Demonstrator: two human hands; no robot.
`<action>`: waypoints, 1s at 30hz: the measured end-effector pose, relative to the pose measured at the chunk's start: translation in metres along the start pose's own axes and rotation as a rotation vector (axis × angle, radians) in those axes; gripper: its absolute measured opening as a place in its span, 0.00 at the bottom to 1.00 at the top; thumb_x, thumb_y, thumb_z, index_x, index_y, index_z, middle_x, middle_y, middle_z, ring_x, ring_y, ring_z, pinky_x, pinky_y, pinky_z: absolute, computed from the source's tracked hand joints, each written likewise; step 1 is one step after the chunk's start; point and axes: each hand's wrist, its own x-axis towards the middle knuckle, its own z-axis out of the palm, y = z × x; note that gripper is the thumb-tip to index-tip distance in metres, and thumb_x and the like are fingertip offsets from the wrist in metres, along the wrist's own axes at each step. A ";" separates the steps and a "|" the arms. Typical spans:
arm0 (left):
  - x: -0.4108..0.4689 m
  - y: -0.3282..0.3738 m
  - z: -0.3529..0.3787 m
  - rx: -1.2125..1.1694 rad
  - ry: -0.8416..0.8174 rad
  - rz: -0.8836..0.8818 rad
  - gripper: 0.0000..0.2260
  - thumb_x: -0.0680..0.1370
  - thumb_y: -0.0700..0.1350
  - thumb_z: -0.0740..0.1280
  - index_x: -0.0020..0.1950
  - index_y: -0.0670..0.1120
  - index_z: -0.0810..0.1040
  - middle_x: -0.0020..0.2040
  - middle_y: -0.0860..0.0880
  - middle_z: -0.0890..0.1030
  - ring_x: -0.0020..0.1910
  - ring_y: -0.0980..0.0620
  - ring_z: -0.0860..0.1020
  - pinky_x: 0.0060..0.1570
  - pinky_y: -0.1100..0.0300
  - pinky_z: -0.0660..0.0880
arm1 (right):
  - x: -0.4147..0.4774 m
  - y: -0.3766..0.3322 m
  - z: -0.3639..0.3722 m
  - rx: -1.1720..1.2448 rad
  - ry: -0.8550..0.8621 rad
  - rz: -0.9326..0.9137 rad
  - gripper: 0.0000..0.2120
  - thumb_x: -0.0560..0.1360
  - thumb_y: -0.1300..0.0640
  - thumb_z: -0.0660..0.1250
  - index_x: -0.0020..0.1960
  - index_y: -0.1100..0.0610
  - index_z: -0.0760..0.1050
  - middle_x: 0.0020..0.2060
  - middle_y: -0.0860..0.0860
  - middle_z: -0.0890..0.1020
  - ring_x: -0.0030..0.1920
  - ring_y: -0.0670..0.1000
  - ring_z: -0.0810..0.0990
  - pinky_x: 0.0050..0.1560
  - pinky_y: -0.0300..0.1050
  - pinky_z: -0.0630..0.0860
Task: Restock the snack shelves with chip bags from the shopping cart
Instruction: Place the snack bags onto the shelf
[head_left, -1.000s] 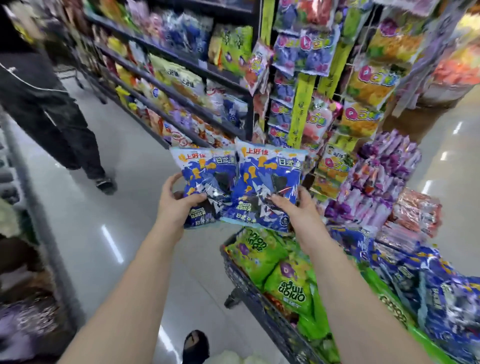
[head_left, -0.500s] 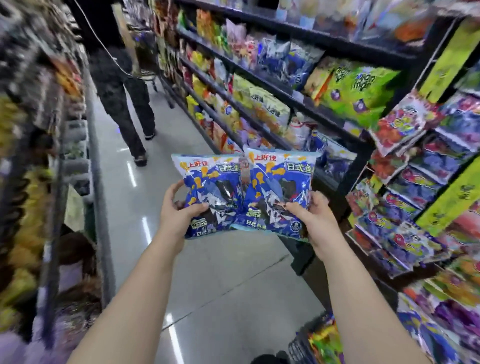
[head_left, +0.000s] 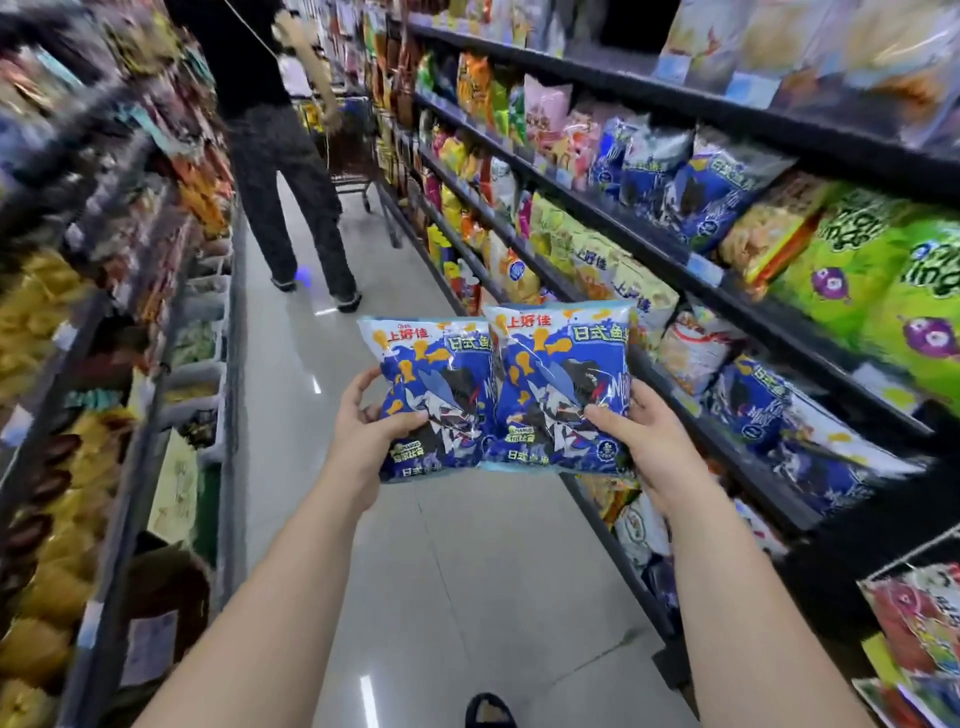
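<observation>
Light: overhead, moderately bright; white streaks of glare on the glossy pale tiled floor (head_left: 467, 545).
Blur: crowded shelving rack (head_left: 104, 312) left of that floor, heavily smeared.
Sharper: black snack shelves (head_left: 779, 122) right of the floor.
Distortion: shelf lines bow toward the frame edges.
Shadow: dark recesses under the right shelves.

A supermarket snack aisle — long black shelves (head_left: 675, 91) run down the right side, packed with bright bags of chips (head_left: 852, 270) and edged with small price labels (head_left: 704, 268). More stocked racks (head_left: 119, 332) line the left and a glossy pale floor (head_left: 467, 571) runs between them. Farther along, a person (head_left: 275, 171) stands at a wire shopping cart (head_left: 353, 161).
</observation>
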 end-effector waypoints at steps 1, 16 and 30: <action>0.022 0.009 0.009 0.009 -0.006 0.012 0.33 0.69 0.28 0.72 0.67 0.54 0.70 0.44 0.46 0.83 0.36 0.48 0.83 0.35 0.54 0.81 | 0.023 -0.008 0.002 0.001 -0.014 0.003 0.28 0.67 0.59 0.76 0.65 0.54 0.72 0.54 0.54 0.84 0.49 0.54 0.85 0.48 0.50 0.81; 0.335 0.202 0.107 0.089 -0.210 0.392 0.33 0.65 0.29 0.76 0.62 0.56 0.72 0.56 0.40 0.81 0.49 0.46 0.83 0.44 0.49 0.82 | 0.307 -0.162 0.092 -0.059 0.141 -0.313 0.24 0.69 0.59 0.77 0.63 0.51 0.74 0.54 0.51 0.84 0.54 0.52 0.83 0.55 0.52 0.79; 0.505 0.396 0.291 -0.032 -0.647 0.528 0.31 0.68 0.29 0.75 0.64 0.50 0.70 0.48 0.47 0.80 0.32 0.62 0.80 0.29 0.67 0.75 | 0.421 -0.352 0.100 0.003 0.530 -0.548 0.35 0.66 0.57 0.79 0.69 0.55 0.68 0.54 0.55 0.83 0.48 0.56 0.85 0.51 0.55 0.81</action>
